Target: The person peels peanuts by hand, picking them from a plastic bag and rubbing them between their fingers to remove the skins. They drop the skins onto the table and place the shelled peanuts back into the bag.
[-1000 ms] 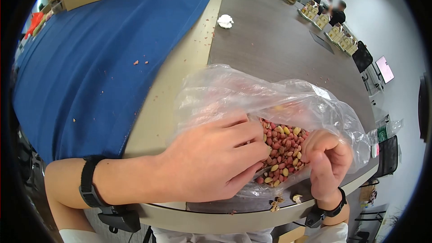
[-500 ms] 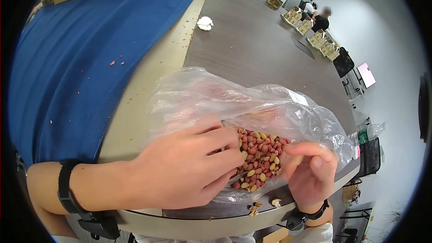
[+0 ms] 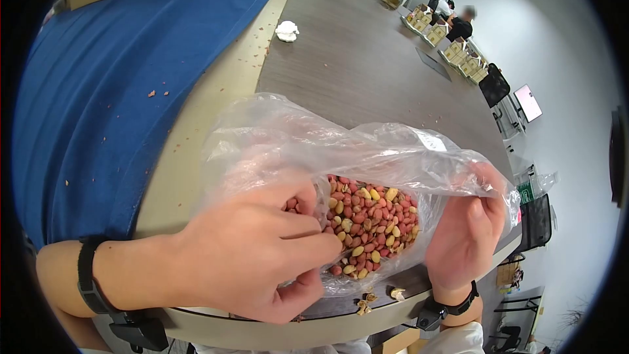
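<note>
The peanuts [image 3: 373, 223] lie in a clear plastic bag [image 3: 295, 134] on the tabletop [image 3: 327, 59], between the two hands. The left hand [image 3: 255, 255] has its grip curled inward, just beside the peanuts; the right hand [image 3: 462, 239], apart from them, has its grip loosely bent, fingertips behind the film. Whether either grip pinches plastic cannot be told.

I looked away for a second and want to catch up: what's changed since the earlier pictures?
The right hand moved from over the peanuts up and to the right; its fingers are now behind the film of the plastic bag, seemingly lifting its edge. More peanuts show in the opening. The left hand stays at the bag's left side; the shells and crumpled white item stay on the table.
</note>
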A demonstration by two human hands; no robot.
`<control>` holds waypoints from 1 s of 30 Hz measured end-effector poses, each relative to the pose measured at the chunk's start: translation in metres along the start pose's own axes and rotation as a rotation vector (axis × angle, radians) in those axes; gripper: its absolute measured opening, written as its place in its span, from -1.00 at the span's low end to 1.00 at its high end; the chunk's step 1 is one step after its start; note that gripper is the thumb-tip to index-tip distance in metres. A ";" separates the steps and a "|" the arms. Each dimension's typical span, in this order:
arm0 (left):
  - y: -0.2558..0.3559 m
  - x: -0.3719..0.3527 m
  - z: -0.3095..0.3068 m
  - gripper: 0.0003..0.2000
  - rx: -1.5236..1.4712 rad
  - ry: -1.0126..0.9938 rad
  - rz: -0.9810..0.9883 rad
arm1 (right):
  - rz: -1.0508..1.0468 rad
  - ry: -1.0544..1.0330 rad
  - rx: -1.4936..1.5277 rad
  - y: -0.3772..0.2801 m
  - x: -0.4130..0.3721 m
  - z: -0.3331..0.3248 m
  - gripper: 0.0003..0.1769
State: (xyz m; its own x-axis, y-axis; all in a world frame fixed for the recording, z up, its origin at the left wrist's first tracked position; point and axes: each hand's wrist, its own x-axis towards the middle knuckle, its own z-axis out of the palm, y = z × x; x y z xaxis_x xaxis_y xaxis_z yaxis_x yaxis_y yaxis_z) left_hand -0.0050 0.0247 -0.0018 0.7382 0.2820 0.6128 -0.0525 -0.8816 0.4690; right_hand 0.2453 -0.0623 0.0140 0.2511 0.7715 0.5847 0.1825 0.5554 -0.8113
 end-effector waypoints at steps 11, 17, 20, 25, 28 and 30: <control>0.002 0.002 0.009 -0.64 0.316 0.092 -0.205 | 0.195 -0.125 -0.014 0.003 -0.009 0.000 -0.59; 0.000 -0.001 0.009 -0.56 0.306 0.092 -0.180 | 0.203 -0.222 -0.310 0.009 -0.008 -0.005 -0.49; 0.004 0.000 0.006 -0.49 0.335 0.117 -0.245 | 0.371 -0.175 -0.234 0.003 -0.005 0.000 -0.41; 0.005 0.002 -0.004 -0.28 0.496 0.092 -0.298 | 0.099 -0.222 -0.459 0.003 0.001 0.005 -0.35; 0.006 0.002 -0.007 -0.24 0.525 0.078 -0.317 | 0.385 -0.262 0.105 -0.009 0.001 0.016 -0.33; 0.007 0.001 -0.007 -0.21 0.518 0.055 -0.339 | 0.302 -0.244 0.009 -0.005 -0.003 0.012 -0.30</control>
State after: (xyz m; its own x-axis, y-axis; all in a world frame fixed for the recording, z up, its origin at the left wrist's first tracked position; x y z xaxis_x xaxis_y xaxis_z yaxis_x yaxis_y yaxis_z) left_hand -0.0091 0.0215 0.0065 0.6201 0.5854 0.5222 0.5220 -0.8048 0.2824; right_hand 0.2318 -0.0637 0.0167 0.0587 0.9512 0.3028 0.1268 0.2938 -0.9474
